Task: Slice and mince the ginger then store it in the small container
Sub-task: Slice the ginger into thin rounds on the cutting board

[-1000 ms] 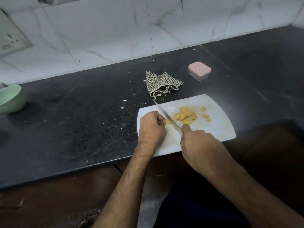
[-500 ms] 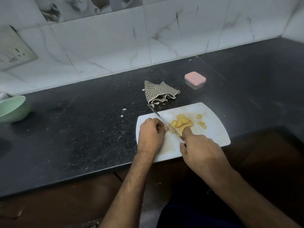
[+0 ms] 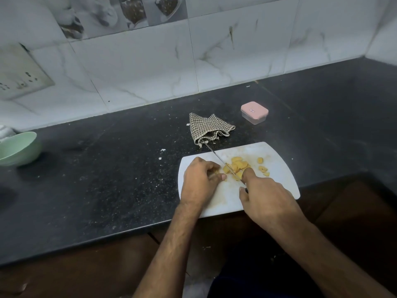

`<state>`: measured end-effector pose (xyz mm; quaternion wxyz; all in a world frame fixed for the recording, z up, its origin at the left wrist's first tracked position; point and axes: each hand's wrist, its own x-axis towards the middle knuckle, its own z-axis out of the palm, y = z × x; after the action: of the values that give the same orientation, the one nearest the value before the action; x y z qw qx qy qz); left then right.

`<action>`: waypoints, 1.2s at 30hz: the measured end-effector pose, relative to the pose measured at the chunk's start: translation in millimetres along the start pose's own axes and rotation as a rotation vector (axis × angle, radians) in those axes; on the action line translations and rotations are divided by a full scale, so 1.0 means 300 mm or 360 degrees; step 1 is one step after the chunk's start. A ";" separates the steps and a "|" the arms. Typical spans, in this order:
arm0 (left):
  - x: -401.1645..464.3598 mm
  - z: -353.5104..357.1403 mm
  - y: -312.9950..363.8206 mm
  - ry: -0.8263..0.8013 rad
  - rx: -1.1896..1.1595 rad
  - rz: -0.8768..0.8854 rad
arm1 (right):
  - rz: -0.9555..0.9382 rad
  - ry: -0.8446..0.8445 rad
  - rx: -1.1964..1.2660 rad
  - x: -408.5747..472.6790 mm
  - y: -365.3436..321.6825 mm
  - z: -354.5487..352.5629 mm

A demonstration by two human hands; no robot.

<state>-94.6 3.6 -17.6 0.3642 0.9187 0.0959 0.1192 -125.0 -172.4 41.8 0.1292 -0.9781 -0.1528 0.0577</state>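
Observation:
Several yellow ginger slices (image 3: pixel 239 164) lie on a white cutting board (image 3: pixel 277 168) at the counter's front edge. My right hand (image 3: pixel 266 196) grips a knife (image 3: pixel 217 157) by its handle, index finger along the spine, blade slanting up-left across the slices. My left hand (image 3: pixel 199 181) has its fingers curled on a small piece of ginger right beside the blade; the piece is mostly hidden. The small clear container with a pink lid (image 3: pixel 254 112) stands closed on the counter behind the board.
A checked cloth (image 3: pixel 209 129) lies crumpled just behind the board, near the knife tip. A green bowl (image 3: pixel 18 148) sits at the far left. The black counter (image 3: pixel 107 168) meets a tiled wall behind and a corner at the right.
The camera has tilted up, showing more wall. The knife has shifted slightly along the ginger while both hands stay at the board.

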 end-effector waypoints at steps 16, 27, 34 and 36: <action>0.067 -0.059 -0.023 -0.0165 0.0006 0.0154 | -0.0016 -0.0031 0.0013 0.003 -0.004 -0.002; 0.073 -0.070 -0.010 -0.0360 0.0116 0.0252 | -0.0005 -0.0049 0.0025 0.007 -0.002 0.011; 0.091 -0.077 -0.033 -0.0107 0.0058 0.0226 | -0.0022 -0.0030 0.0031 0.010 -0.012 0.015; 0.083 -0.084 -0.046 -0.0058 -0.0057 0.0167 | -0.0027 -0.0015 0.0016 0.011 -0.016 0.018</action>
<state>-79.3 36.3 -5.8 0.3757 0.9177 0.0387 0.1230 -124.0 -165.5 37.6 0.1339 -0.9758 -0.1613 0.0621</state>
